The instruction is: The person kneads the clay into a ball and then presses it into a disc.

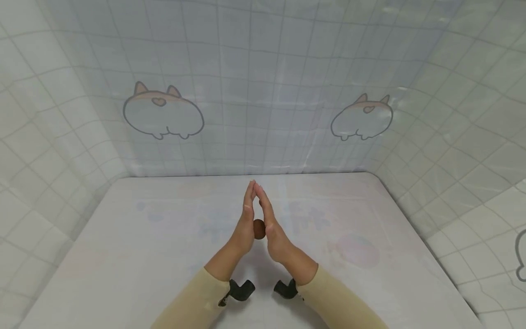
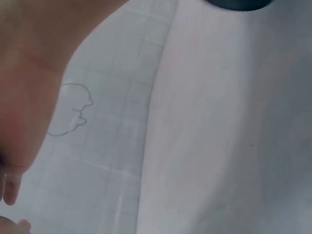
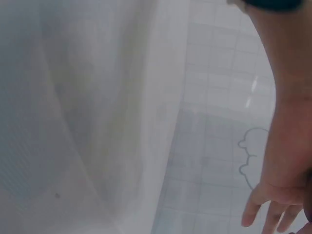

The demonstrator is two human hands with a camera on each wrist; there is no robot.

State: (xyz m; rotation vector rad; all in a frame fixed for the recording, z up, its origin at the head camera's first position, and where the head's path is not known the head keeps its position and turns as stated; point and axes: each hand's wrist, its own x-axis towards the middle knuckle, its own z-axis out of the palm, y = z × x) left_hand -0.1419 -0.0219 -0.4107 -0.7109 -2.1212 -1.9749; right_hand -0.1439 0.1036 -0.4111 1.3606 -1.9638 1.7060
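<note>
A small round brown ball [image 1: 259,229] sits between the palms in the head view. My left hand [image 1: 245,228] presses it from the left and my right hand [image 1: 275,235] from the right. The fingers of both hands are straight and point away from me, with their tips meeting above the ball like a roof. In the left wrist view, the heel of the left hand [image 2: 24,117] fills the left edge. At the right edge of the right wrist view, the right hand [image 3: 287,156] shows with its fingers extended, and a dark sliver lies against its palm.
Below the hands spreads a white table [image 1: 156,256] with faint pastel prints. A grid-patterned curtain [image 1: 263,137] with cartoon animals stands along the back and both sides. Dark wrist mounts [image 1: 242,290] stick inward from the beige sleeves [image 1: 197,297].
</note>
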